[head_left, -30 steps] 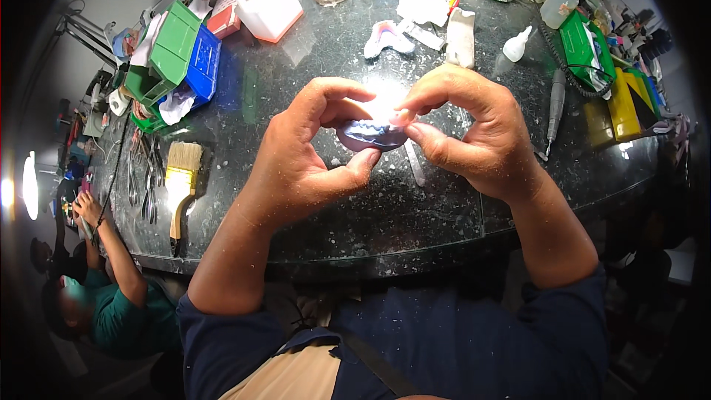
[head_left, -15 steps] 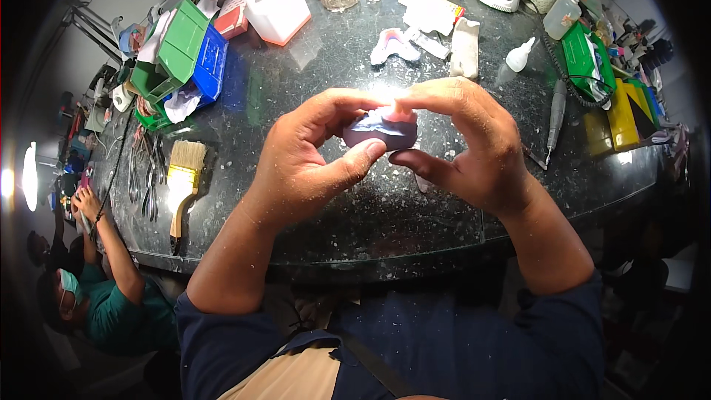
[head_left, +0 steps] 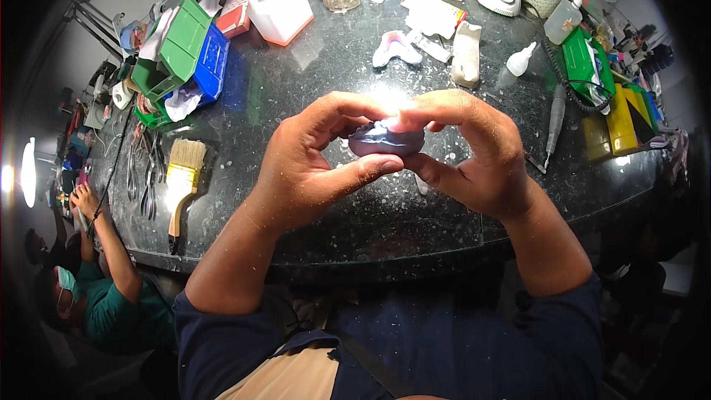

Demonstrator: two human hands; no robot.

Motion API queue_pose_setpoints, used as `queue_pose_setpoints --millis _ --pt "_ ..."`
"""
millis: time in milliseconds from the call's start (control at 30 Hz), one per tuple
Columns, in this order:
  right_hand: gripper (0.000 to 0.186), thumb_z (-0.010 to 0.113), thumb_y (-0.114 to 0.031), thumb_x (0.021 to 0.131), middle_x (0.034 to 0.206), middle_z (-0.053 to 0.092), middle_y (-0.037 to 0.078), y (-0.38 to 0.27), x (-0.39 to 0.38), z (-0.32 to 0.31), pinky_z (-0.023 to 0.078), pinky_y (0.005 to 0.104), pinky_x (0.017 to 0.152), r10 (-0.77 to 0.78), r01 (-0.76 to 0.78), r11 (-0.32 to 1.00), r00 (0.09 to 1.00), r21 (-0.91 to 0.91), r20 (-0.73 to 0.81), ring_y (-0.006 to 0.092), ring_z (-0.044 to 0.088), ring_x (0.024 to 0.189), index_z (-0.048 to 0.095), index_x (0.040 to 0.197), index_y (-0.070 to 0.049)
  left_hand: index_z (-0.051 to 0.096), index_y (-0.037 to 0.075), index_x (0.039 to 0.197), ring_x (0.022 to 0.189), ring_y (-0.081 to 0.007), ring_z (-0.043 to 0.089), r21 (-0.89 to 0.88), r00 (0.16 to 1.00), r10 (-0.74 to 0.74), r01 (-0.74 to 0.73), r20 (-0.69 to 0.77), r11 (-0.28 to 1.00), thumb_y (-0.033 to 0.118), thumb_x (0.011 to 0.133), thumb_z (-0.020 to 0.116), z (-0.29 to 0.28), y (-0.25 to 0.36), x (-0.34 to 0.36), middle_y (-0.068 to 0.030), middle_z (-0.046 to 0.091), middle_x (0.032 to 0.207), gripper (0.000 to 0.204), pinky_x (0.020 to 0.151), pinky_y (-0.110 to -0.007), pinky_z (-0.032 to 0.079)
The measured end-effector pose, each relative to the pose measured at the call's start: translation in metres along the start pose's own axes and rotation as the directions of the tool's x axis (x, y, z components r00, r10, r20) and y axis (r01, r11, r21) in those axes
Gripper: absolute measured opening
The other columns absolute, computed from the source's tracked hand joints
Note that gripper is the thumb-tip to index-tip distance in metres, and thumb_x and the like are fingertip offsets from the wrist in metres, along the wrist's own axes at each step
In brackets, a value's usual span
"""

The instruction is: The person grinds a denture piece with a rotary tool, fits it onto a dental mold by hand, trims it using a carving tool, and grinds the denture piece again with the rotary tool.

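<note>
A blue-purple dental cast (head_left: 385,138) is held between both hands above the middle of the dark bench. My left hand (head_left: 307,152) grips its left side, thumb along the near lower face and fingers curled over the far top. My right hand (head_left: 474,144) grips the right side, with the index finger bent over the top and the thumb at the lower edge. Bright glare washes out the fingertips and the cast's upper edge. Beyond it on the bench lies a pink and white horseshoe-shaped dental piece (head_left: 396,50).
To the left are a paintbrush (head_left: 183,181), metal pliers (head_left: 150,178), green and blue bins (head_left: 178,48) and a white canister (head_left: 280,11). On the right lie a rotary handpiece (head_left: 555,130), a small white squeeze bottle (head_left: 521,59) and a yellow box (head_left: 621,126). A masked co-worker (head_left: 107,304) sits at far left.
The cast has tilted, so more of its ridged near face shows and less of its dark base. Both thumbs have moved slightly right along its lower edge.
</note>
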State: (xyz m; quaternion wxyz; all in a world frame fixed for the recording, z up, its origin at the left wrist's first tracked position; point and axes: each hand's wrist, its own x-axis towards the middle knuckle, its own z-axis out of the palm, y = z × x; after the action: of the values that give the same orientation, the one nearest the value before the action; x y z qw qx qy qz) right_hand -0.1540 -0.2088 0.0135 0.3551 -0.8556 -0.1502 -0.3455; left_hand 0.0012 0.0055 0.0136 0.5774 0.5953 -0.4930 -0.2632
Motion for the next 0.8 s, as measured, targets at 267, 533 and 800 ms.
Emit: queue_pose_setpoints --millis 267,533,800 --pt "0.049 0.094 -0.005 0.083 0.119 0.084 0.009 0.0008 -0.0011 0.0003 0.064 0.0369 0.087 -0.008 0.008 1.0 1.0 -0.005 0.011 0.0257 0.082 0.104 0.077 0.129 -0.008 0.066 0.001 0.134 0.129 -0.0171 0.07 0.022 1.0 0.0 0.0 0.019 1.0 0.0 0.092 0.093 -0.0025 0.0007 0.0006 -0.0076 0.074 0.13 0.05 0.116 -0.037 0.053" --pt "0.046 0.093 -0.006 0.082 0.118 0.085 0.01 -0.0002 -0.0016 -0.0001 0.065 0.0394 0.089 0.012 -0.012 1.0 1.0 -0.019 -0.001 0.0286 0.083 0.103 0.078 0.126 -0.009 0.066 0.001 0.134 0.127 -0.0167 0.071 -0.007 1.0 -0.001 0.002 0.025 1.0 0.001 0.092 0.093 -0.0005 -0.0012 0.0019 -0.0075 0.074 0.129 0.05 0.115 -0.036 0.053" --pt "0.048 0.092 -0.004 0.084 0.117 0.084 0.008 -0.001 -0.0002 -0.0011 0.062 0.0349 0.08 -0.058 0.059 0.998 0.997 -0.012 0.057 0.0229 0.079 0.097 0.076 0.129 -0.008 0.065 0.001 0.135 0.123 -0.0151 0.069 0.09 0.996 0.032 -0.04 0.082 0.995 0.004 0.1 0.087 -0.0032 0.0001 -0.0031 -0.0066 0.073 0.127 0.041 0.111 -0.035 0.053"
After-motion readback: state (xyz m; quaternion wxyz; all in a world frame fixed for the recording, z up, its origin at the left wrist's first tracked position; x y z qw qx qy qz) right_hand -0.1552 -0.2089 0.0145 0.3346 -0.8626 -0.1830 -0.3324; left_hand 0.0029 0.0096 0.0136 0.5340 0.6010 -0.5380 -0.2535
